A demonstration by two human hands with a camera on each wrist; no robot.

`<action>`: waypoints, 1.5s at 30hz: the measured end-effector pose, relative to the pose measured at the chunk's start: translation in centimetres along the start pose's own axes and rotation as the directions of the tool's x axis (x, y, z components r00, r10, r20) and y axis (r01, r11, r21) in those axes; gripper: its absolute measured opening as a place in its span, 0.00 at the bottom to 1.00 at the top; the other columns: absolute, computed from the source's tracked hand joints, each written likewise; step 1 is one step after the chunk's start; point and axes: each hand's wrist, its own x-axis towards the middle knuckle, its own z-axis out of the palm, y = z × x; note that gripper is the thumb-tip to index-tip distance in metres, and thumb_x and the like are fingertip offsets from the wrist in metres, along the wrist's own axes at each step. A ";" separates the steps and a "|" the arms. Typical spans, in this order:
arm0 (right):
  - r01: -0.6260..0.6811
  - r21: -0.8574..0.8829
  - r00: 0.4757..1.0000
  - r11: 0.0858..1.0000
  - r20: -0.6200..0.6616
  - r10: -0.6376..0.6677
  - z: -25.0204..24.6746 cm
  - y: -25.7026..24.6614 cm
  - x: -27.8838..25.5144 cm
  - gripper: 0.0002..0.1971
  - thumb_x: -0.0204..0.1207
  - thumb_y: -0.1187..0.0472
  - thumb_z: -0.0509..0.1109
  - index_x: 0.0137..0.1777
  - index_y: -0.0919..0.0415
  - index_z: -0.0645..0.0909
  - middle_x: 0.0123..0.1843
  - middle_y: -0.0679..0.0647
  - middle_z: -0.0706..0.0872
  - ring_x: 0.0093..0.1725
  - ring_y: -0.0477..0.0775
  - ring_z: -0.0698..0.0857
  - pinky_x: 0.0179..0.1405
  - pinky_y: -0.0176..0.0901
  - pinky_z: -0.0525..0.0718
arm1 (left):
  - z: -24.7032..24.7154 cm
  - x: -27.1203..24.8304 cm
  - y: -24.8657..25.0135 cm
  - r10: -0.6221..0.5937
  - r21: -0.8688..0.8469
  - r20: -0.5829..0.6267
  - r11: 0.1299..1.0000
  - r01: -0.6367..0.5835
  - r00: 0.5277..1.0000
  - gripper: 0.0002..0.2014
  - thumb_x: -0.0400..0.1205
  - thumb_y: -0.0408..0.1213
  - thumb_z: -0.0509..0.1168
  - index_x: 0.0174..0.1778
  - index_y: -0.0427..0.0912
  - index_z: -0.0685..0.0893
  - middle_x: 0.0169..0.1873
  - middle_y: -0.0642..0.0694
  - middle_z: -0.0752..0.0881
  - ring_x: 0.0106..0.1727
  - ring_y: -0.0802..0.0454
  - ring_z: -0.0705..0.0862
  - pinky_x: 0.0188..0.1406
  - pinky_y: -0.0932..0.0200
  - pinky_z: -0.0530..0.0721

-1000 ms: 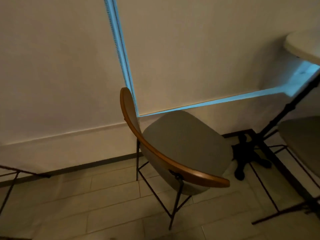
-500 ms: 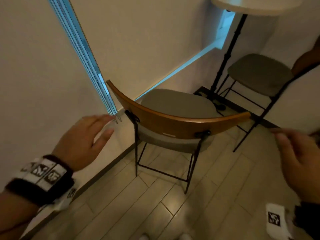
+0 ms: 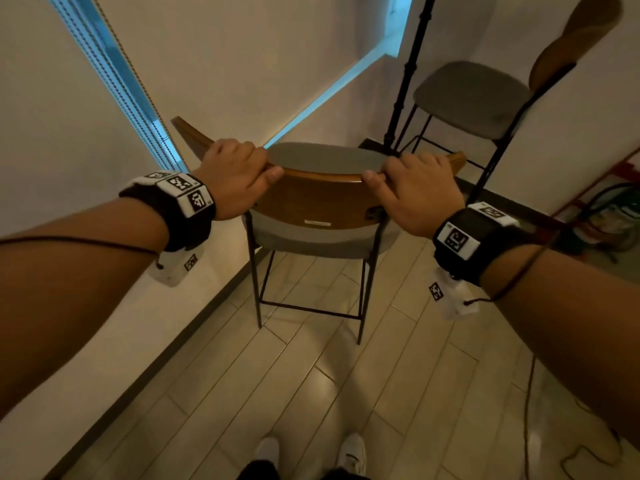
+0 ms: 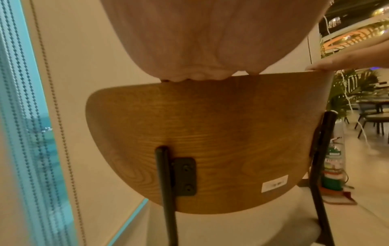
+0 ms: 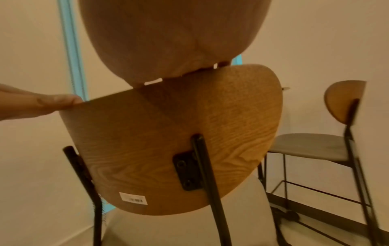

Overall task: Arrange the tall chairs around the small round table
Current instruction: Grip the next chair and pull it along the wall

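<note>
A tall chair stands right in front of me, with a curved wooden backrest point(image 3: 318, 202), a grey seat point(image 3: 325, 159) and thin black legs. My left hand point(image 3: 239, 174) grips the backrest's top edge near its left end. My right hand point(image 3: 415, 188) grips the same edge near the right end. In both wrist views a palm lies over the backrest point(image 4: 210, 141) point(image 5: 179, 141), the fingers curled over the far side. A second tall chair point(image 3: 471, 98) stands beyond, at the right. The table's black pole point(image 3: 408, 71) rises between the two chairs; its top is out of view.
A wall with a blind and its bead chain point(image 3: 114, 81) runs close along the left of the chair. A red stand with a green extinguisher point(image 3: 606, 216) sits at the right wall. A cable point(image 3: 530, 427) trails on the plank floor. My shoes point(image 3: 349, 448) are just behind the chair.
My hands were raised apart in the air half a second ago; both have since come down and taken hold of the backrest's top edge. The view has swung round behind the chair.
</note>
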 end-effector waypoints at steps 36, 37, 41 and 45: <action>-0.370 -0.068 0.907 0.927 -0.244 0.344 5.1 6.2 17.9 0.29 0.88 0.28 0.45 0.46 0.52 0.71 0.47 0.53 0.76 0.52 0.58 0.73 0.73 0.61 0.69 | 4.9 26.7 -7.4 0.185 0.040 -0.231 0.983 -0.180 0.955 0.30 0.87 0.60 0.42 0.56 0.36 0.76 0.53 0.32 0.79 0.57 0.33 0.76 0.66 0.39 0.67; -0.374 -0.066 0.903 0.925 -0.252 0.347 5.4 6.6 18.6 0.28 0.88 0.28 0.45 0.46 0.51 0.71 0.47 0.52 0.76 0.54 0.60 0.77 0.73 0.61 0.69 | 5.1 27.8 -7.7 0.189 0.043 -0.232 0.982 -0.184 0.954 0.29 0.87 0.60 0.43 0.56 0.37 0.76 0.53 0.33 0.79 0.56 0.33 0.76 0.66 0.39 0.67; -0.400 -0.057 0.888 0.915 -0.273 0.371 5.8 8.1 21.0 0.26 0.88 0.29 0.46 0.46 0.49 0.70 0.48 0.51 0.75 0.57 0.63 0.80 0.73 0.62 0.69 | 5.4 31.3 -8.3 0.219 0.046 -0.241 0.976 -0.215 0.945 0.29 0.87 0.59 0.42 0.56 0.36 0.76 0.53 0.33 0.79 0.56 0.33 0.76 0.66 0.39 0.67; -0.450 -0.064 0.873 0.891 -0.244 0.423 5.5 9.3 23.2 0.27 0.88 0.30 0.46 0.45 0.51 0.70 0.47 0.53 0.75 0.52 0.55 0.69 0.74 0.62 0.68 | 5.5 34.6 -8.4 0.243 0.031 -0.236 0.970 -0.243 0.941 0.29 0.88 0.59 0.42 0.56 0.36 0.76 0.53 0.33 0.79 0.55 0.33 0.76 0.66 0.39 0.67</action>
